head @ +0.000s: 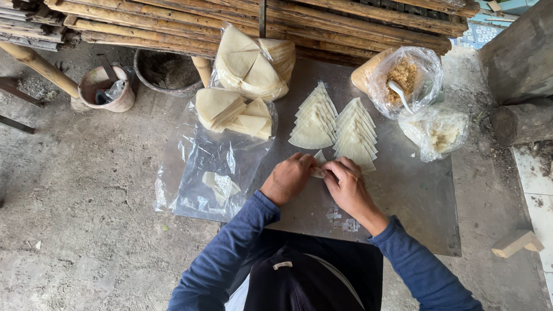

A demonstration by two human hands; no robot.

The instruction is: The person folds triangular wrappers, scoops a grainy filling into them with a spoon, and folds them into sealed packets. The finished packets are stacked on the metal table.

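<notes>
My left hand [290, 177] and my right hand [345, 183] meet over a grey metal sheet [415, 196] and together pinch a small pale pastry wrapper [318, 163] between the fingertips. Just beyond them lie two overlapping rows of folded triangular pastries [335, 125]. To the right stands an open plastic bag of brown crumbly filling [406, 75] with a white spoon [398, 92] in it. Both sleeves are dark blue.
A clear plastic sheet [201, 167] at the left holds stacked wrapper wedges [230, 112]; a bag of more wrappers [253, 60] sits behind. Another bag of pale stuff [435, 131] lies right. Bamboo poles [242, 20], a clay pot [106, 87], a basin [167, 72] and logs [521, 122] surround.
</notes>
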